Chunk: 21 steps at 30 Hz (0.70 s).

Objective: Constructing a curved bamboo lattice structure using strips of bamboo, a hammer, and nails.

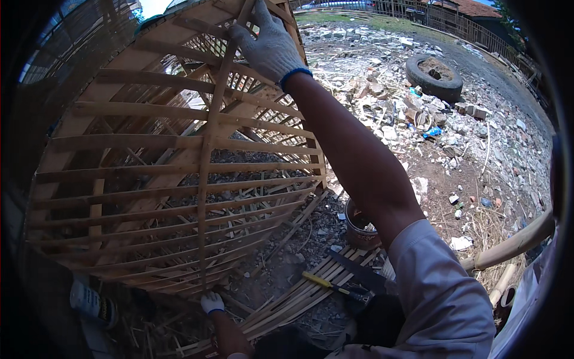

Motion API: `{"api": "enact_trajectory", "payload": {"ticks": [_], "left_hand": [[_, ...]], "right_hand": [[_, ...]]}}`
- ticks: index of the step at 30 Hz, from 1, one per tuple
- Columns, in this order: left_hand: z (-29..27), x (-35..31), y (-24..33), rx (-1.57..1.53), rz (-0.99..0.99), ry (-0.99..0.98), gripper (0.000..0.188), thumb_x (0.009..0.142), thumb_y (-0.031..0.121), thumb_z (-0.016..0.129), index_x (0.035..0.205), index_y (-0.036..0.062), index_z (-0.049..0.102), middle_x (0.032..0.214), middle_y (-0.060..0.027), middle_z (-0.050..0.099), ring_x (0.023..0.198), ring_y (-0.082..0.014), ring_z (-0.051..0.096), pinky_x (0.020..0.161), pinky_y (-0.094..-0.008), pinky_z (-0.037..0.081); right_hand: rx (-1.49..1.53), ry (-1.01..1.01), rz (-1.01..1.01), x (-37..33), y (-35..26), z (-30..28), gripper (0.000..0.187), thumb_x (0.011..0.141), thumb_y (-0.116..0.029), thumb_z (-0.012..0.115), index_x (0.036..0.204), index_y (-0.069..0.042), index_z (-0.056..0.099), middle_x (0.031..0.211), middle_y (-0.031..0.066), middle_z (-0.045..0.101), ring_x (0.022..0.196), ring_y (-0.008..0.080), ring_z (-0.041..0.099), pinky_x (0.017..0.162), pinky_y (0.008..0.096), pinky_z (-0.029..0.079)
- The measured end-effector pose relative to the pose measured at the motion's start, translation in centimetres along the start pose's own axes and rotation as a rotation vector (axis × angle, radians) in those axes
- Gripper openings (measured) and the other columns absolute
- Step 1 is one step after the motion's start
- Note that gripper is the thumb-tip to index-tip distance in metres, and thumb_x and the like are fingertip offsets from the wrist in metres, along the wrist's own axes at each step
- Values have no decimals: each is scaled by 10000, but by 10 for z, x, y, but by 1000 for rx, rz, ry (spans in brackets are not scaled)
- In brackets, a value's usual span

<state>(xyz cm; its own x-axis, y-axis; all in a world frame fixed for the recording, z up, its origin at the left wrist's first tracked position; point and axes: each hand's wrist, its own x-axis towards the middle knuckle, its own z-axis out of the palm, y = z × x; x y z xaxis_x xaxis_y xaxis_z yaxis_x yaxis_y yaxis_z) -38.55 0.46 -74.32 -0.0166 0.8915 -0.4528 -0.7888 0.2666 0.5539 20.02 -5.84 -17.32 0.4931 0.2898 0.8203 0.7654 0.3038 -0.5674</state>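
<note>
A large slatted wooden panel (149, 142) stands before me, its narrow slats running crosswise. One long upright wooden strip (209, 131) crosses the slats down the middle. My right hand (272, 51), in a pale knit glove with a blue cuff, reaches up to the top of this strip, its thumb and fingers closed about it. Low down, my left hand (212, 303), gloved in the same way, is closed at the strip's bottom end; its fingertips are partly hidden.
Thin wooden strips (287, 308) lie on the ground near me, with a yellow-handled tool (317, 279) and a dark flat blade (359, 270) on them. A bucket (363, 234) stands beyond. Further off are rubble (371, 84) and a tyre (433, 84). A white container (92, 304) sits lower left; a bamboo pole (514, 242) juts in right.
</note>
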Motion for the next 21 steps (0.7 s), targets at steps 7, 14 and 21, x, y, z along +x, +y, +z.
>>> {"api": "enact_trajectory", "payload": {"ticks": [7, 14, 21], "left_hand": [[5, -20, -6, 23, -38, 291, 260, 1038, 345, 464, 949, 118, 555, 791, -35, 489, 686, -199, 473, 663, -346, 407], [-24, -18, 10, 290, -41, 275, 426, 1035, 456, 493, 1258, 98, 556, 1315, -78, 513, 1202, -255, 465, 1074, -419, 342], [-19, -75, 21, 562, 174, 452, 604, 1027, 393, 546, 1515, 56, 433, 1502, -132, 518, 1339, -302, 528, 1103, -425, 391]], "right_hand": [[239, -86, 203, -150, 33, -39, 643, 995, -286, 621, 1528, 3, 404, 1390, 223, 559, 1150, 287, 657, 955, 401, 546], [259, -1062, 808, -417, 38, -123, 469, 1021, -234, 591, 1431, -8, 554, 1286, 177, 685, 1167, 232, 665, 1009, 348, 507], [150, -1434, 787, -526, 53, -163, 435, 1006, -301, 590, 1383, -85, 607, 1264, 215, 677, 1143, 349, 671, 983, 402, 520]]}}
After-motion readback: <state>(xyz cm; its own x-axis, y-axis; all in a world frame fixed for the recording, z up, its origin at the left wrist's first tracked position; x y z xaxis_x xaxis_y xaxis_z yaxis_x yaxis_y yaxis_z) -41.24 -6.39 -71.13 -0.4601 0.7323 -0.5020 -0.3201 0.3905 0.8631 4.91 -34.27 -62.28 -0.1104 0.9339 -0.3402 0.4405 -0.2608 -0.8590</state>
